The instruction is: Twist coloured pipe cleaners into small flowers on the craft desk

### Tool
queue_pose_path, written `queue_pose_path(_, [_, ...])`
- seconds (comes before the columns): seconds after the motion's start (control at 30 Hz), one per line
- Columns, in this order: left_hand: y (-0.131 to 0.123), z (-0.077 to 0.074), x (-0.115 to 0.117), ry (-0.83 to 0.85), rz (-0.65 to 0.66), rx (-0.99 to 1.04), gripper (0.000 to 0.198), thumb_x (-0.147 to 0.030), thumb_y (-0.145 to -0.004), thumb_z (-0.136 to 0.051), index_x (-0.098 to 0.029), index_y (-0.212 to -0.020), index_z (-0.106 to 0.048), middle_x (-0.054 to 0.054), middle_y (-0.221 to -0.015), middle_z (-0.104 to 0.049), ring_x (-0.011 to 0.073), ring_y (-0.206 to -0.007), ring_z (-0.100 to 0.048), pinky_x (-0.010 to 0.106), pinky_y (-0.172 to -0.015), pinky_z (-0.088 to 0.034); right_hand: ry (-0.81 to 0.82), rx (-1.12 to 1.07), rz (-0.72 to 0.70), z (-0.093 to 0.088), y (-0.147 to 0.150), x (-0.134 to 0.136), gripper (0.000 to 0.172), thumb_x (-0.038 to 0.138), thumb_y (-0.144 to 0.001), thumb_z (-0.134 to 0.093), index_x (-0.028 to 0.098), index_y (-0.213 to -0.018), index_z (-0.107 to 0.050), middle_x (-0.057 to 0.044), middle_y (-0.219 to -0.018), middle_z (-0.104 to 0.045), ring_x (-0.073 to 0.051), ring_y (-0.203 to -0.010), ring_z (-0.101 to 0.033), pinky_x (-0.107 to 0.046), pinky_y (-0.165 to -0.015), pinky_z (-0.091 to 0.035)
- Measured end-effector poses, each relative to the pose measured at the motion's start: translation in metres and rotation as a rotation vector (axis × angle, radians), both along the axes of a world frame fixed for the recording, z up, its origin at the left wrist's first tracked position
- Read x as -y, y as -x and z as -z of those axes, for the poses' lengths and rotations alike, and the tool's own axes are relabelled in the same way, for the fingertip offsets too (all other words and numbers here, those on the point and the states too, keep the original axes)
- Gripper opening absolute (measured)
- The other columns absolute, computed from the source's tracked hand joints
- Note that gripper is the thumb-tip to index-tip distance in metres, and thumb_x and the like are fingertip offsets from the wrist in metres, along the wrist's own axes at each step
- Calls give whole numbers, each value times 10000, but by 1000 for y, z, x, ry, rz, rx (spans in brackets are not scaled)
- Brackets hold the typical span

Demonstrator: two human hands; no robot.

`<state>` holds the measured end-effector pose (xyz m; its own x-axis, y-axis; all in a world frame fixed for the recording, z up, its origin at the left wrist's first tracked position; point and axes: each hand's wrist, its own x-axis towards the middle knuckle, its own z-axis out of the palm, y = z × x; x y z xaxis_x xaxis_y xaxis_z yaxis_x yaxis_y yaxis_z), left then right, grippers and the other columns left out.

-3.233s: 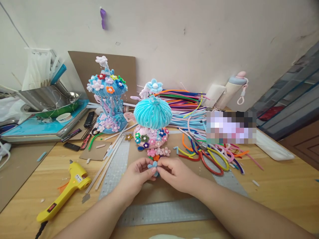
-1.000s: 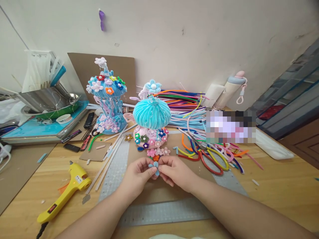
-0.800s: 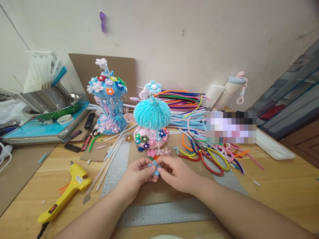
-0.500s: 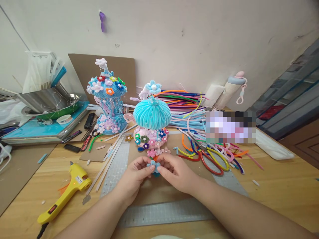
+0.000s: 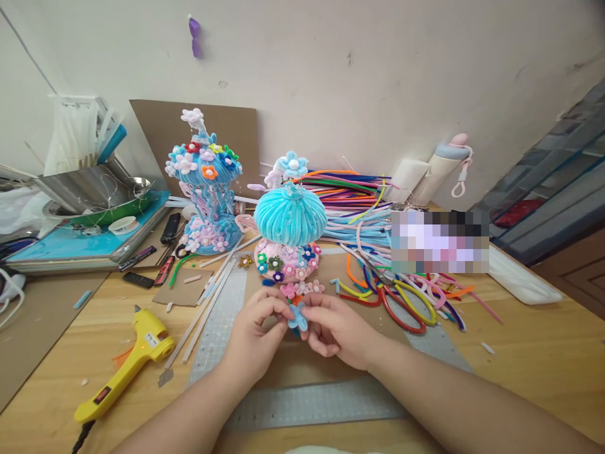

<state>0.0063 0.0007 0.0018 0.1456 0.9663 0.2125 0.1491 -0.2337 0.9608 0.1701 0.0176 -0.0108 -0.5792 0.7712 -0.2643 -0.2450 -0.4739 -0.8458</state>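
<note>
A light blue pipe-cleaner flower (image 5: 297, 317) is pinched between both hands above the cutting mat. My left hand (image 5: 259, 328) is closed on its left petals. From the other side, my right hand (image 5: 338, 325) grips the right petals with thumb and forefinger, its other fingers curled underneath. Just beyond the fingertips lie small pink flowers (image 5: 289, 291), and an orange one is partly hidden behind the hands. Farther back stands a turquoise dome of fuzzy stems (image 5: 290, 217) over a pink base (image 5: 283, 268) covered in small flowers.
A yellow glue gun (image 5: 127, 359) lies at the left. Red-handled scissors (image 5: 401, 309) rest among cut pipe cleaners at the right. A finished blue flowered piece (image 5: 205, 183) stands behind, near a metal bowl (image 5: 89, 189). The grey cutting mat (image 5: 321, 407) lies under a brown board.
The blue flower has turned in the fingers and shifted slightly right. My right hand has changed its grip, with its lower fingers now showing curled beneath.
</note>
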Motion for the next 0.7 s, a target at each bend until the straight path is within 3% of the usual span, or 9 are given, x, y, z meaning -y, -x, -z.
queue_pose_path(0.17, [-3,2,-2,310,8,245,124,-225,-744,-586,-172,-854,-569,19,-801,-584,132,-692,-555,254,-641,-455,22,-4,57,1,2,1,214,317,-743,-620,152,-767,-486,35,-547,-564,-24,-298,-411,-124,-289,-147])
queue_pose_path(0.3, [-3,4,-5,524,83,282,205,-286,-683,-675,-137,-763,-558,1,-634,-591,110,-573,-539,238,-567,-457,-9,25,58,2,4,0,245,368,-745,-614,160,-796,-494,34,-589,-573,-30,-323,-435,-127,-294,-178])
queue_pose_path(0.53, [-3,11,-2,640,85,446,265,-291,-641,-727,-142,-659,-509,-7,-584,-610,93,-556,-556,219,-567,-459,-159,143,-1,4,6,0,292,405,-720,-626,163,-815,-492,33,-613,-586,-25,-337,-415,-130,-306,-218])
queue_pose_path(0.7, [-4,8,-1,622,107,437,245,-288,-649,-721,-145,-679,-524,-21,-596,-597,76,-557,-536,197,-569,-432,-258,213,45,5,5,1,165,303,-735,-583,158,-747,-502,71,-484,-503,-31,-326,-378,-141,-322,-245])
